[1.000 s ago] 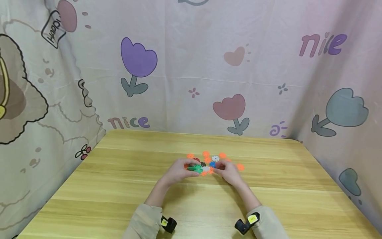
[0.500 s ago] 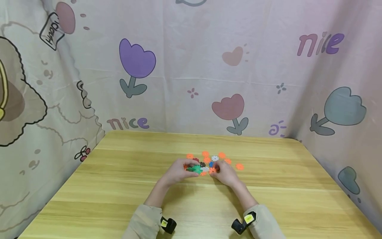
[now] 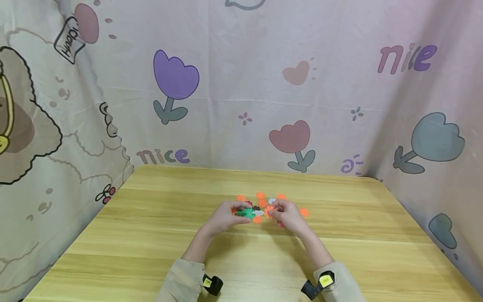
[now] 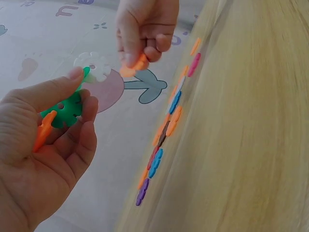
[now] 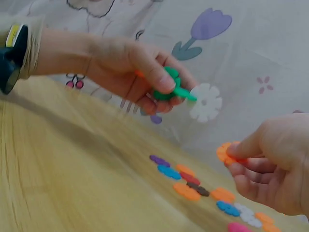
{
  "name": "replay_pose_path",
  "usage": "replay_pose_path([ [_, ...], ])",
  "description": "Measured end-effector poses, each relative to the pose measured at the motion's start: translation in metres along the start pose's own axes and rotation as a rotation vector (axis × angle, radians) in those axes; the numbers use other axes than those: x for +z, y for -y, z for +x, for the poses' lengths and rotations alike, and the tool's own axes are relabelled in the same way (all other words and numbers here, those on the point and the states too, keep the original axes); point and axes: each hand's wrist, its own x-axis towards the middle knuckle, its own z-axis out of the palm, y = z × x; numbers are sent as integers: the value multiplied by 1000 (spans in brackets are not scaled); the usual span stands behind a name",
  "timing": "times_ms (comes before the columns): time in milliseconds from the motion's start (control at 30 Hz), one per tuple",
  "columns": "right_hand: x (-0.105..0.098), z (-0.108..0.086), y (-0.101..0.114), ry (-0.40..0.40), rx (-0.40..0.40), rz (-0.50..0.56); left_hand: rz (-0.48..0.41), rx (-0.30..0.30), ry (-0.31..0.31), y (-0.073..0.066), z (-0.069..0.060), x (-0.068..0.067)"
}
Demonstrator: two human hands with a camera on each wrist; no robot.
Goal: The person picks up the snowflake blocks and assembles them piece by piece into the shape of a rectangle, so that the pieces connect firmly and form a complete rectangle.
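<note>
My left hand (image 3: 226, 217) holds a small cluster of joined snowflake discs above the table. In the left wrist view, a green disc (image 4: 68, 111) sits between thumb and fingers, with an orange disc (image 4: 45, 129) by the palm. From the cluster a white disc (image 4: 91, 66) juts out toward my other hand. My right hand (image 3: 289, 216) pinches a separate orange disc (image 5: 226, 152) between thumb and fingers. In the right wrist view, that orange disc and the white disc (image 5: 205, 102) are apart, with a gap between them.
Loose discs lie on the wooden table (image 3: 241, 260) beneath and beyond the hands: purple (image 5: 160, 161), blue (image 5: 169, 172), brown (image 5: 198, 189), pink (image 4: 194, 65) and several orange ones. A patterned curtain (image 3: 234, 75) hangs behind the table and along its sides.
My right hand first shifts slightly left and down, then back right and up, with the orange disc in its fingers. A pink disc shows below that hand now. My left hand stays nearly still.
</note>
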Motion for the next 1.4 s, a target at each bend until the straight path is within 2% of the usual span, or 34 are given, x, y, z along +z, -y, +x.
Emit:
replay_pose_path([
  [100,-4,-3,6,53,22,89,-6,3,-4,5,2,0],
  [200,-6,-4,9,84,28,133,2,3,-4,7,3,-1],
  [333,-6,-6,13,100,-1,127,15,9,-8,13,4,-1],
  [600,-3,-6,13,140,-71,105,24,25,-13,14,4,-2],
  [1067,5,-9,15,86,-71,130,19,19,-28,16,5,0],
  [1233,11,-10,16,58,-75,181,4,24,-34,15,4,-1],
  [1400,12,-9,15,60,-64,276,-19,18,-29,14,4,-2],
])
